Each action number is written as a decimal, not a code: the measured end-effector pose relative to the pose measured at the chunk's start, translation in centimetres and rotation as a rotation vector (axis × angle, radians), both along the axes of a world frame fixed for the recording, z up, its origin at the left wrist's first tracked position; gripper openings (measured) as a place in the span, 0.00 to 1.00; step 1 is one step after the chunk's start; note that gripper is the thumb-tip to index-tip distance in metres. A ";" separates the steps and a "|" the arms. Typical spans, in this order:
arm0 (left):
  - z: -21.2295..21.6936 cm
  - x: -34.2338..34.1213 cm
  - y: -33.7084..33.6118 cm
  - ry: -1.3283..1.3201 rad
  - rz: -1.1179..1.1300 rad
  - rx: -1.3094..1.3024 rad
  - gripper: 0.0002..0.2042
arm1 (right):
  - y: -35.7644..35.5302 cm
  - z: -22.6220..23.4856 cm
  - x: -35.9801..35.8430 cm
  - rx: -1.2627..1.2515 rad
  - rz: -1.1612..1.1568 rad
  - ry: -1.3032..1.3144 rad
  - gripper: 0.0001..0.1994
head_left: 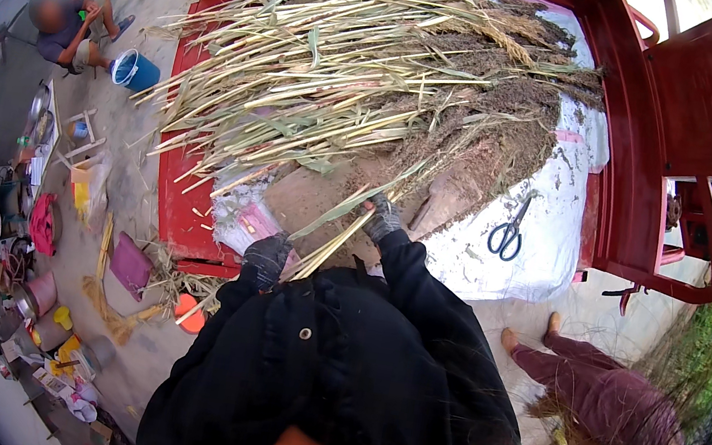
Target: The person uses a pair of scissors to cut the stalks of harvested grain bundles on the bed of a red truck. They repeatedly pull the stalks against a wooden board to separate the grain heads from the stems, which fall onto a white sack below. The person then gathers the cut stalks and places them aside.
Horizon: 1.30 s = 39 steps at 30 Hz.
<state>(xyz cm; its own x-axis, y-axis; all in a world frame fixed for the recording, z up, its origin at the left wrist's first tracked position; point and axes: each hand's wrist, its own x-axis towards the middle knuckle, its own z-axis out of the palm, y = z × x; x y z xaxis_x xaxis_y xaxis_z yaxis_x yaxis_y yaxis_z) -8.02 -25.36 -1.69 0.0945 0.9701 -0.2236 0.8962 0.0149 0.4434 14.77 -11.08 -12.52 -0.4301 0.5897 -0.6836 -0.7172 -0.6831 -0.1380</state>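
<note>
My right hand (386, 220), in a dark grey glove, is closed around a small bunch of pale cut stalks (336, 244) with a long green leaf. The bunch slants from the seed heads down toward my lap. Beside its lower ends is my left hand (266, 258), also gloved; its fingers are mostly hidden, so its grip cannot be made out. Beyond my hands lies a broad pile of dry stalks (305, 75), cut ends to the left. Their brown seed heads (514, 108), like sorghum or broomcorn, lie to the right. Black-handled scissors (509, 232) rest right of my right hand.
The pile lies on white sheeting (545, 262) in a red cargo bed (178, 227) with raised sides. At left, a person sits near a blue bucket (136, 71). Household clutter lines the left wall. Another person's legs (574, 374) are at right.
</note>
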 end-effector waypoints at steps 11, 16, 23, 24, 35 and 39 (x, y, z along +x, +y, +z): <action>1.8 1.9 0.3 -0.006 0.024 -0.134 0.14 | -0.5 -3.0 -0.1 0.010 -0.065 -0.065 0.07; 2.5 -6.5 -6.6 -0.080 0.159 -0.097 0.15 | -0.7 -5.9 1.1 0.063 -0.088 -0.109 0.08; 4.0 -25.0 -26.6 0.522 0.804 -0.634 0.15 | -1.5 -2.2 -0.9 -0.035 -0.197 -0.274 0.10; 4.4 -24.8 -27.1 0.661 0.879 -0.816 0.21 | -1.8 -2.0 -1.1 -0.050 -0.161 -0.320 0.08; -6.8 -11.1 11.4 0.478 -0.060 -0.001 0.16 | -0.9 -2.4 -0.4 -0.175 -0.133 -0.363 0.11; -7.4 -6.9 16.0 0.528 -0.151 -0.180 0.17 | -0.9 -1.1 0.5 -0.149 -0.108 -0.287 0.13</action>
